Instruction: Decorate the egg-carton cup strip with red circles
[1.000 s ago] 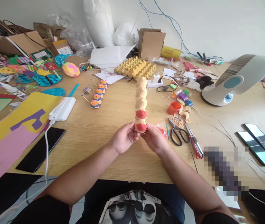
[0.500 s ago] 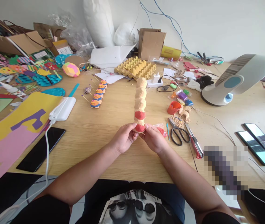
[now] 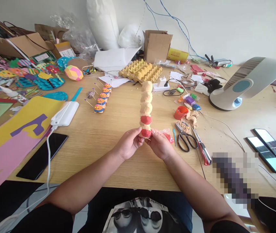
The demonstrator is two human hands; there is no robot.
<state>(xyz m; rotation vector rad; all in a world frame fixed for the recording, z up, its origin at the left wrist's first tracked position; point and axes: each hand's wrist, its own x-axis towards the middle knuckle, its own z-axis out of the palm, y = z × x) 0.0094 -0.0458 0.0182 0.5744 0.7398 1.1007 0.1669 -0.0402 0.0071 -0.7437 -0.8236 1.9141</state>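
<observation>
Both hands hold the near end of a strip cut from an egg carton (image 3: pixel 146 107), a row of several tan bumps pointing away from me. Red clay covers the tops of the two nearest bumps. My left hand (image 3: pixel 131 143) pinches the strip's left side with thumb and fingers. On the right side, my right hand (image 3: pixel 160 142) grips it the same way, thumb near the red end bump. Just right of that hand lies a clear packet of red clay (image 3: pixel 168 136), with a thin blue stick (image 3: pixel 174 137) beside it.
Black-handled scissors (image 3: pixel 186 139), a red utility knife (image 3: pixel 203 150) and an orange cup (image 3: pixel 181 112) lie to the right. A painted carton caterpillar (image 3: pixel 102 99) stands at left. Farther out are a phone (image 3: pixel 43 157), a power bank (image 3: pixel 65 114), a white fan (image 3: pixel 247 82) and yellow egg trays (image 3: pixel 141 72).
Almost nothing differs. Both hands keep their hold on the strip in the same place, and the view has shifted very slightly.
</observation>
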